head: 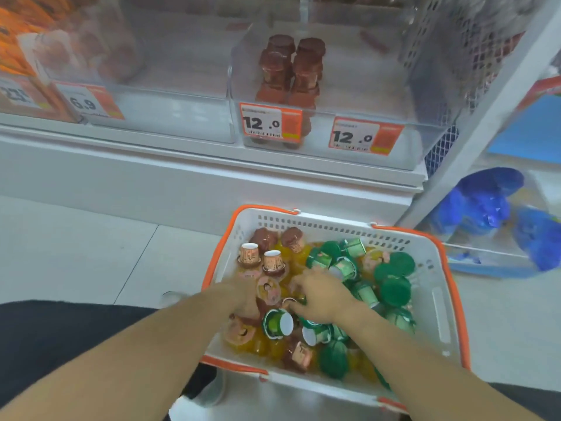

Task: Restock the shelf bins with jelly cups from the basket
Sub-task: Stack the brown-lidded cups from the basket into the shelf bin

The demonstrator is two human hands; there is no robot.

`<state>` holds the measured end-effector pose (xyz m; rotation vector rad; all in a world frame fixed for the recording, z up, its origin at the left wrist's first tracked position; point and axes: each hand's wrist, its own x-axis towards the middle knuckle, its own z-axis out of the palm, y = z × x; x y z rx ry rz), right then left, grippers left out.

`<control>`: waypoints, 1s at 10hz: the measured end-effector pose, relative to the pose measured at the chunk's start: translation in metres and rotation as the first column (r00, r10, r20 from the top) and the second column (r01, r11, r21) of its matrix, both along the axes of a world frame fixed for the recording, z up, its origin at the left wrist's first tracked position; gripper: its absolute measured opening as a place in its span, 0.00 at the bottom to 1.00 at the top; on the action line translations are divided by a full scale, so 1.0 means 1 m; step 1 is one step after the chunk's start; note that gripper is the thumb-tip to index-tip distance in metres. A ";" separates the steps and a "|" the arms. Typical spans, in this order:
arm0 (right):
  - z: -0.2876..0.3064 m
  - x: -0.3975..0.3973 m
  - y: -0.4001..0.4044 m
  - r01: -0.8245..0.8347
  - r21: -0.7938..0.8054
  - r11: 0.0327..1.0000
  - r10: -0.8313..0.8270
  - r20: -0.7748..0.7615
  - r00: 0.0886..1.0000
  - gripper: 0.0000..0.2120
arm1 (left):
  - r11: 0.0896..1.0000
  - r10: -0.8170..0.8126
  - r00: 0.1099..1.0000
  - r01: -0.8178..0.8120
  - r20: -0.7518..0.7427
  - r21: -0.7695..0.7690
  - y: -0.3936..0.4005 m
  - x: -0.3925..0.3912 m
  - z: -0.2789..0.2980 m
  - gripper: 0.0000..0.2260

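Brown-lidded jelly cups (274, 261) stand just beyond the left hand (243, 299), which curls down into the basket (437, 287). The right hand (318, 296) pinches among green cups (277, 323), likely sorting flavours; what either holds, I cannot tell.

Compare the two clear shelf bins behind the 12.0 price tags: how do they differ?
The left bin holds two rows of brown jelly cups; the right bin shows no cups. The left bin's tag sits higher than the right bin's tag. Both bins are clear plastic, side by side.
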<state>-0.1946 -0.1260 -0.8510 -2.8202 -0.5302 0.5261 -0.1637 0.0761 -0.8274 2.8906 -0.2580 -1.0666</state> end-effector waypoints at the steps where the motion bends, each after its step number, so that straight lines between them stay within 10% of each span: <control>1: -0.002 -0.007 0.021 -0.073 -0.028 0.997 0.072 -0.051 0.996 0.23 | 0.985 0.141 0.990 -0.141 -0.014 -0.098 0.001 -0.028 -0.017 0.40; 3: -0.017 -0.028 0.045 -0.183 -0.205 0.962 0.172 -0.066 0.983 0.43 | 0.947 0.239 0.970 -0.244 -0.047 -0.211 0.003 -0.040 -0.034 0.32; 6: -0.023 -0.011 0.045 -0.030 -0.326 0.945 0.005 -0.079 0.997 0.17 | 0.770 0.464 0.833 -0.547 -0.300 -0.329 0.024 -0.005 -0.001 0.12; 10: -0.033 0.001 0.051 -0.073 -0.345 0.936 0.033 -0.120 0.992 0.22 | 0.635 0.588 0.715 -0.698 -0.379 -0.330 0.025 -0.009 0.017 0.15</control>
